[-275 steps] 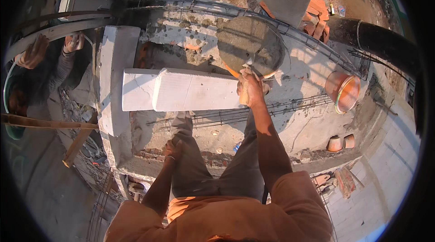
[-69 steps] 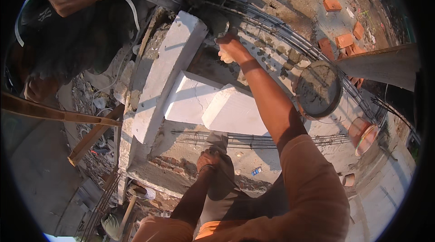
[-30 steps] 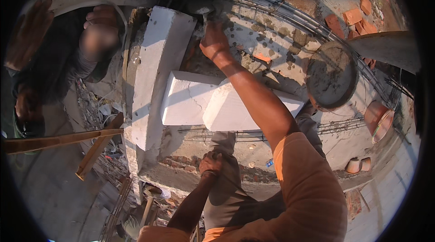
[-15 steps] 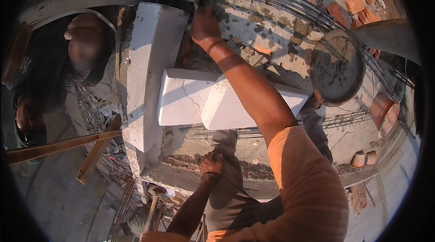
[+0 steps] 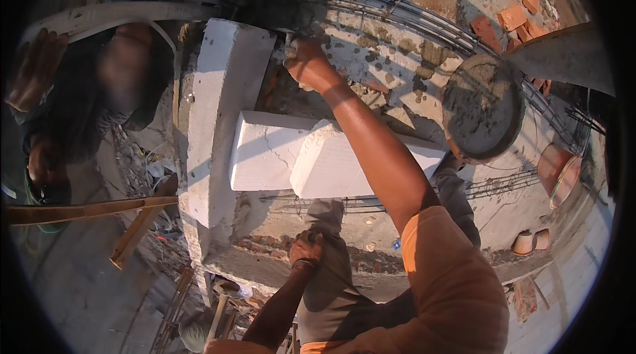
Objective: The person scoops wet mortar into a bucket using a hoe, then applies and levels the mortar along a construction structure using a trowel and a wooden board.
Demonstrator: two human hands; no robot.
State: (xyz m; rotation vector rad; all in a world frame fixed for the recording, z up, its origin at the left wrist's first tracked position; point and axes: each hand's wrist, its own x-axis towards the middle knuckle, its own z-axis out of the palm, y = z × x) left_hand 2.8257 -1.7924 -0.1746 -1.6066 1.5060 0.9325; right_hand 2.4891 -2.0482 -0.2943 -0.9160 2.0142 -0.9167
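Beside a white block (image 5: 223, 115), right hand (image 5: 307, 65) clenches a trowel (image 5: 289, 50); left hand (image 5: 307, 248), half-curled, rests on leg (image 5: 331, 268).

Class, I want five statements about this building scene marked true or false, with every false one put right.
1. The person's left hand rests on their own leg. True.
2. The right hand is dipped into the pan of mortar. False: the right hand is beside the upper end of the long white block, away from the pan of mortar.
3. Next to the long block, on its right, lies a cracked white block. True.
4. The two small pots at the lower right are blue. False: the pots are orange-brown.
5. Loose orange bricks lie at the upper right of the picture. True.
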